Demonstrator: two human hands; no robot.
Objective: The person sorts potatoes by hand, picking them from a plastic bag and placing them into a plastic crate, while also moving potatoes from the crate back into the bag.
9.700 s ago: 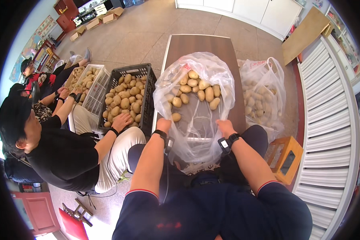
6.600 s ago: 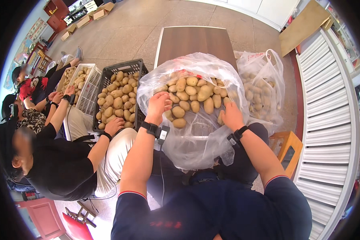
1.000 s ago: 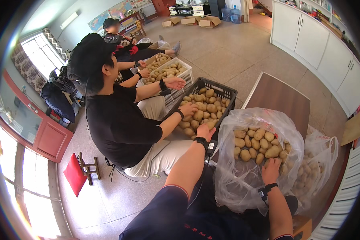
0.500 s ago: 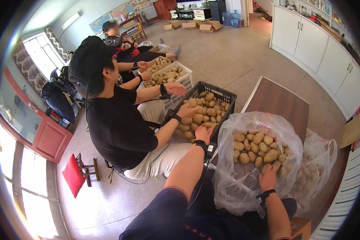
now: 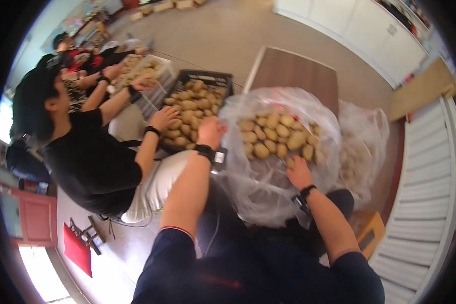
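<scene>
My right hand reaches into a clear plastic bag full of potatoes. Its fingers are closed round a potato at the near side of the heap. My left hand is between the bag's left rim and a black crate of potatoes, its fingers loosely bent and apart. No potato shows in it, though the picture is somewhat blurred there. Both my wrists wear black bands with small devices.
A person in black sits at my left, one hand on the crate's potatoes. Farther left stand a white crate and another person. A brown tabletop lies behind the bag; a second potato bag and a white radiator are at right.
The view has swung, so everything appears farther left and higher. My left hand has shifted from the crate's near edge toward the bag. My right hand stays in the bag, fingers now round a potato.
</scene>
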